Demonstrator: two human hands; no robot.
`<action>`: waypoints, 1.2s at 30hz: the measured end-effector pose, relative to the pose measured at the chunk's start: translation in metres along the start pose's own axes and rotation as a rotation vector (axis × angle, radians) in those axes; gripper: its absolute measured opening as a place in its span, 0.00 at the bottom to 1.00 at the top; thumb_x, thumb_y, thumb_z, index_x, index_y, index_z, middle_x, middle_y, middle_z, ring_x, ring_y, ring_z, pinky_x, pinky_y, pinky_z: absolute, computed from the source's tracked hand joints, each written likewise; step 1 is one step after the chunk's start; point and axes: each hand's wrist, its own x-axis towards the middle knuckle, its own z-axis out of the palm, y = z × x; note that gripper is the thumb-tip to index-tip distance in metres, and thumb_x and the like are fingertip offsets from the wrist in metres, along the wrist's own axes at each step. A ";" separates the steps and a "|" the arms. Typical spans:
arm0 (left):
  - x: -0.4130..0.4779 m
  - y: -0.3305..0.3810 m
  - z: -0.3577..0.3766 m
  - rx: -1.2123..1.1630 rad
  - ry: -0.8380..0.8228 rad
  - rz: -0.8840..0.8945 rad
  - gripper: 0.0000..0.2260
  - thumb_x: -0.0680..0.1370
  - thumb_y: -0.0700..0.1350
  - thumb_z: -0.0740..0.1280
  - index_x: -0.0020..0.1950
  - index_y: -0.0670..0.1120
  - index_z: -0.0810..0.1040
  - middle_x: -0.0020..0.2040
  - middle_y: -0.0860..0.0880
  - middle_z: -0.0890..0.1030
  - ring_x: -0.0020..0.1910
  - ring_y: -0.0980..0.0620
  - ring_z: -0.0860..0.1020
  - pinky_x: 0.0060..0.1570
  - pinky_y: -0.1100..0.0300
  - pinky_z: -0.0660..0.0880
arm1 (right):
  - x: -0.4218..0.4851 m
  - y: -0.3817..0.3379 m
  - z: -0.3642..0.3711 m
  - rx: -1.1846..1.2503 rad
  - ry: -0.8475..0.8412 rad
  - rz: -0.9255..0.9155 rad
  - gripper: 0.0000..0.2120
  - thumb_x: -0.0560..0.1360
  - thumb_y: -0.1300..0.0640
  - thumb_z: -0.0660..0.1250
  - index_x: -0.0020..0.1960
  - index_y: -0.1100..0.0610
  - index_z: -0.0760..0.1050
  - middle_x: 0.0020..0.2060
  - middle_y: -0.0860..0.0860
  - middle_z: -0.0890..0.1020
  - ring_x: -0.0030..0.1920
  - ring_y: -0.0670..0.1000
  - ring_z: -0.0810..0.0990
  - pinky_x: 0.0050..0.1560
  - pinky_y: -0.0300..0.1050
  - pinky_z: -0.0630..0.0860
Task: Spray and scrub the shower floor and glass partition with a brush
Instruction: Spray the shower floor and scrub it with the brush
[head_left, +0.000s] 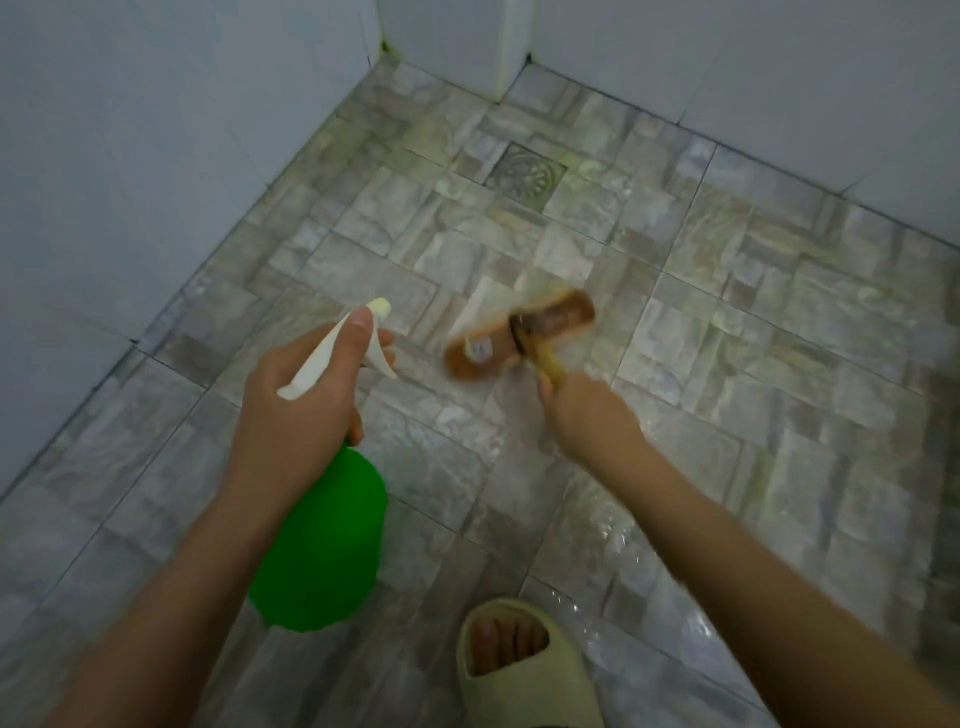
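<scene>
Looking down through the head camera, I saw the left hand wrapped tight around the neck of a green spray bottle. The thumb lay along the top of the white spray head, and the other fingers curled under it by the trigger. The bottle hung in the air over the left side of the floor, with its nozzle pointing toward the far edge.

The right hand was closed around the yellow handle of a brown brush. The brush head looked pressed flat on the tiles near the middle of the floor, just beside the spray head and a little to its right. It looked blurry, so I could not make out its bristles.

A square metal drain sat in the floor close to the far corner, well apart from the brush. The tiles near the right arm looked wet and shiny. A pale yellow slipper with toes showing stood at the near edge of the floor. Plain pale walls met the floor along its left and far edges.
</scene>
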 end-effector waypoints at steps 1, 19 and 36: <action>0.000 0.000 -0.003 -0.015 0.011 -0.005 0.15 0.76 0.69 0.59 0.45 0.66 0.84 0.47 0.36 0.84 0.24 0.50 0.74 0.31 0.52 0.74 | -0.023 0.009 0.010 -0.018 0.000 0.043 0.20 0.81 0.43 0.51 0.52 0.58 0.73 0.46 0.57 0.78 0.46 0.58 0.78 0.41 0.44 0.67; 0.026 0.005 0.004 -0.107 0.115 -0.037 0.17 0.81 0.60 0.60 0.47 0.54 0.85 0.44 0.46 0.86 0.21 0.55 0.73 0.25 0.64 0.72 | 0.101 -0.053 -0.046 0.053 0.068 -0.012 0.23 0.83 0.47 0.48 0.61 0.61 0.72 0.49 0.61 0.78 0.42 0.60 0.78 0.37 0.49 0.76; 0.054 0.011 0.033 -0.148 0.012 -0.043 0.18 0.80 0.59 0.61 0.46 0.51 0.86 0.29 0.42 0.79 0.21 0.57 0.71 0.22 0.68 0.67 | 0.138 -0.007 -0.116 -0.197 0.036 -0.027 0.23 0.82 0.44 0.48 0.49 0.62 0.70 0.33 0.55 0.72 0.29 0.54 0.73 0.28 0.44 0.70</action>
